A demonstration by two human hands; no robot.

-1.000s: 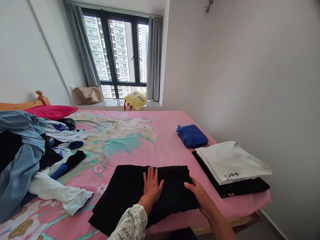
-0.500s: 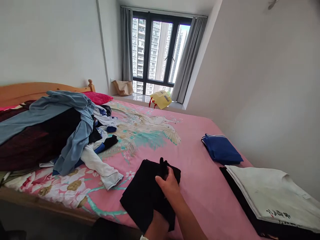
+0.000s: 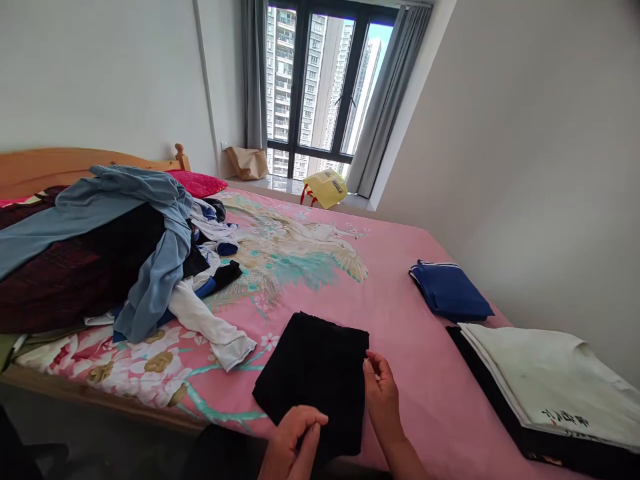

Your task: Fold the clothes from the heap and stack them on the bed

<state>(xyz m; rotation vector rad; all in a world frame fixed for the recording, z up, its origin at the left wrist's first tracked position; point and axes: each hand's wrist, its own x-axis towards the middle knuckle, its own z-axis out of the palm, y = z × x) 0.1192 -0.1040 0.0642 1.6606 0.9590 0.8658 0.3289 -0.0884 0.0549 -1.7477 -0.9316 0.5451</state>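
A folded black garment [image 3: 320,373] lies flat near the front edge of the bed. Over its near edge is my left hand [image 3: 295,440], the thumb and curled fingers drawn together; whether cloth is between them is hidden. My right hand [image 3: 383,393] is at the garment's right edge, thumb and fingertips pinched against the fabric below its far right corner.
A heap of loose clothes, with a blue-grey garment [image 3: 173,250] on top and a white sleeve [image 3: 215,333] trailing out, covers the left side. To the right lie a folded blue garment [image 3: 453,290] and a folded white shirt [image 3: 545,373] over black cloth.
My right hand has let go of the bunched black fabric and moved right to the garment's edge. The raised cloth now lies flat. My left hand has come out from over the near part.
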